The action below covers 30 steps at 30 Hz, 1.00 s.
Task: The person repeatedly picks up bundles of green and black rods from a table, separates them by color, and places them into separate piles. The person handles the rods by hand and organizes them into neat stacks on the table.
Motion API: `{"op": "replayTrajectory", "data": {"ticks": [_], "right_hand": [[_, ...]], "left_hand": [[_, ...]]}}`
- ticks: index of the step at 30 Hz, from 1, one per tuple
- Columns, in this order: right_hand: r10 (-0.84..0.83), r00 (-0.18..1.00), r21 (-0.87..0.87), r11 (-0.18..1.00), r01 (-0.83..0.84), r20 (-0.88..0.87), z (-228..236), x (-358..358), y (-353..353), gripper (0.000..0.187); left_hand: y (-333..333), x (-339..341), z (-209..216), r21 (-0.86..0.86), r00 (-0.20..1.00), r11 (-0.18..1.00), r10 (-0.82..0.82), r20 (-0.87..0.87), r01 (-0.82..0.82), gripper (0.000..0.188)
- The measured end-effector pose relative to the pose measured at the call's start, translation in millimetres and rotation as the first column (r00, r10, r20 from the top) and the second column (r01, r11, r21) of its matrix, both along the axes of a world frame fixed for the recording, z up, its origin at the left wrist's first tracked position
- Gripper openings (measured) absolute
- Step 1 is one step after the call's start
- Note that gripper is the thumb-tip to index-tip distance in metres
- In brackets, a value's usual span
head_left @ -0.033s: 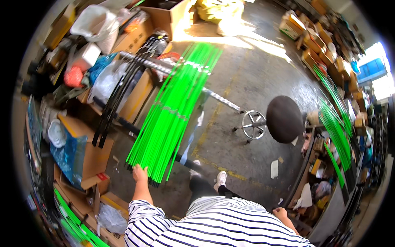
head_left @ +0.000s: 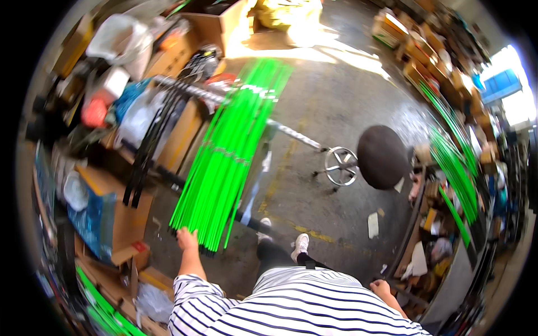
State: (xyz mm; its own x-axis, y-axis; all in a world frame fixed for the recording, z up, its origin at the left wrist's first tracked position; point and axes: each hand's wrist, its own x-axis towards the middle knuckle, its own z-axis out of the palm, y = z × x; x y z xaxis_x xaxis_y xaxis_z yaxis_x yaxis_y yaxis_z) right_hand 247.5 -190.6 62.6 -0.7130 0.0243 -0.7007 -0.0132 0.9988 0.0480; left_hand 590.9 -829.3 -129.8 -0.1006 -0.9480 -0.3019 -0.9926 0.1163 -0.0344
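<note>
A wide bundle of thin bright green rods (head_left: 224, 162) with dark near ends lies before me, a little left of the middle, across two horizontal bars. My left hand (head_left: 188, 239) is at the bundle's near left corner, its fingers closed on the ends of the outermost rods. How many rods it holds does not show. Low at my right side is my right hand (head_left: 381, 288), fingers curled, next to the dark edge of a bench. Whether anything is in it is hidden.
Several black rods (head_left: 151, 145) lie left of the bundle on the same bars. A round dark stool (head_left: 383, 157) stands to the right. More green rods (head_left: 454, 173) lie on the right-hand bench. Cardboard boxes (head_left: 131, 224) and plastic bags crowd the left side.
The whole view has shifted slightly, so the stool and the rods appear a little further left. My left hand stays at the rod ends, and my right hand stays low.
</note>
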Motion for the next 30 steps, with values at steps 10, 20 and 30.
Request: {"op": "replayTrajectory", "data": {"ticks": [10, 20, 30], "right_hand": [[-0.408, 0.912, -0.240, 0.883, 0.404, 0.037, -47.0, 94.1, 70.5, 0.034], [-0.873, 0.485, -0.282, 0.451, 0.847, 0.058, -123.1, 168.9, 239.0, 0.033], [-0.983, 0.164, -0.186, 0.148, 0.971, 0.079, -173.7, 201.7, 308.3, 0.035]], "left_hand": [[29.9, -103.2, 41.2, -0.286, 0.963, 0.929, -0.262, -0.066, 0.233, 0.040], [304.6, -390.0, 92.3, -0.356, 0.154, 0.342, -0.874, -0.461, 0.870, 0.036], [588.8, -622.8, 176.6, -0.444, -0.426, -0.141, -0.631, -0.649, 0.885, 0.032]]}}
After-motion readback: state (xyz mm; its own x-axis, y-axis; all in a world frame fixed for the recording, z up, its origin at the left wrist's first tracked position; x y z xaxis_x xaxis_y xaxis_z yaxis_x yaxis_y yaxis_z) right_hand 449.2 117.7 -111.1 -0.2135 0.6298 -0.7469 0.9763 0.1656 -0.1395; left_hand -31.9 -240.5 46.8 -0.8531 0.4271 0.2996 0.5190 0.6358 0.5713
